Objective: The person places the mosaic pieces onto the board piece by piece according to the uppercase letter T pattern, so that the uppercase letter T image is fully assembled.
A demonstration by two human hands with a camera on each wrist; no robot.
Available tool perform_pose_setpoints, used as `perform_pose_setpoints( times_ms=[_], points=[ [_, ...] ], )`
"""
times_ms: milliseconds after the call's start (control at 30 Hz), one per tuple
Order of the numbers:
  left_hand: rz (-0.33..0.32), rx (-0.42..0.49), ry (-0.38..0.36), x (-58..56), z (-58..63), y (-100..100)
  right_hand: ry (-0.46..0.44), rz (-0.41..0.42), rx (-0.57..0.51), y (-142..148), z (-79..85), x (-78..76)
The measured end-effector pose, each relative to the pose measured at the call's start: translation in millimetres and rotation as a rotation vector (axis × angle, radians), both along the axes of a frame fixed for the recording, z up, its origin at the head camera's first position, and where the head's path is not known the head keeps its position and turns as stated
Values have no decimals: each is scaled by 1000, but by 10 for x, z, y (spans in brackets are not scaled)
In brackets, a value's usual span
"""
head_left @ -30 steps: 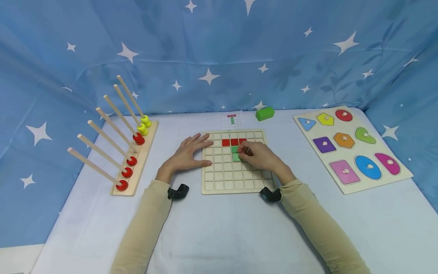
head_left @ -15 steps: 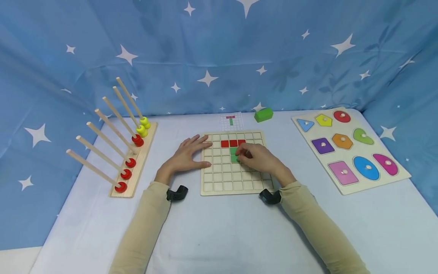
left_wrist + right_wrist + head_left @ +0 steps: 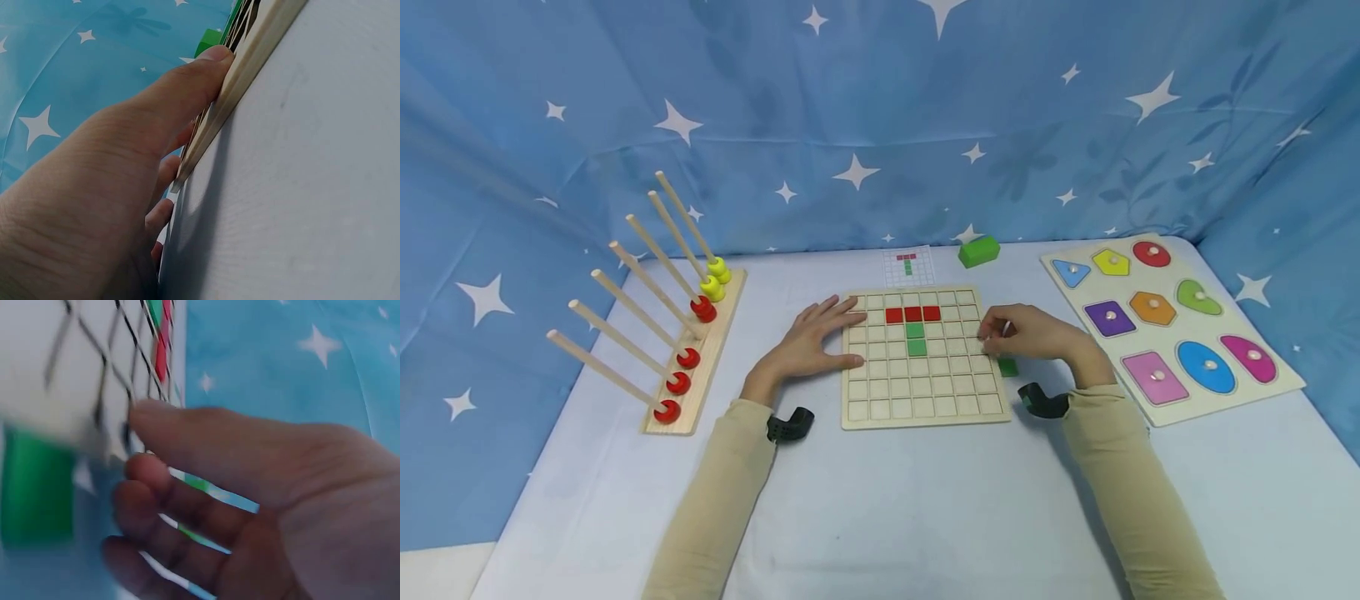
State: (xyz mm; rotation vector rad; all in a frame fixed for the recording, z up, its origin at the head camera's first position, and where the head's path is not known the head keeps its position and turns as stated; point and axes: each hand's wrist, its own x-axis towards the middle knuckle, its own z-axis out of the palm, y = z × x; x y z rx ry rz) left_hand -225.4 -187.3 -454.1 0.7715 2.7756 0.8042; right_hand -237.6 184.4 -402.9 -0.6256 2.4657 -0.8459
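A wooden grid board (image 3: 887, 409) lies mid-table, with three red tiles (image 3: 912, 314) in a row and two green tiles (image 3: 917, 347) in a column under the middle one. My left hand (image 3: 808, 340), fingers spread, rests on the board's left edge; in the left wrist view the thumb (image 3: 215, 55) presses on that edge. At the right edge hovers my right hand (image 3: 1033, 332), its fingers loosely bent and nothing between thumb and fingertips. Just beside the board, below that hand, lies a loose green tile (image 3: 1007, 367), blurred in the right wrist view.
Left stands a wooden peg rack (image 3: 715, 321) with red and yellow rings on tall pegs. A knobbed shape puzzle (image 3: 1120, 350) lies at the right. Behind the board are a printed pattern card (image 3: 895, 275) and a green block (image 3: 979, 252). A starry blue curtain (image 3: 775, 125) backs the table.
My right hand has left the lower green tile in the grid and moved right to the board's edge, uncovering the tiles. The left hand has stayed in place.
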Motion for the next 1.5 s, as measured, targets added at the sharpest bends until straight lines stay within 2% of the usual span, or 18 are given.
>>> perform_pose_setpoints(
  times_ms=[133,233,533,700,1267,1500],
  points=[
    [-4,0,4,14,-1,-18,-79,4,53,178,15,-6],
    [-10,4,9,17,-1,-30,-102,-1,80,234,8,-12],
    [-23,6,25,-24,-5,-6,50,-101,120,288,-14,-49],
    [-35,11,23,-49,13,40,64,-103,91,339,-18,-41],
    [3,15,4,17,-21,-22,80,-143,15,243,-54,-92],
    [1,6,11,-14,-26,0,74,-157,-15,230,19,-64]
  ],
)
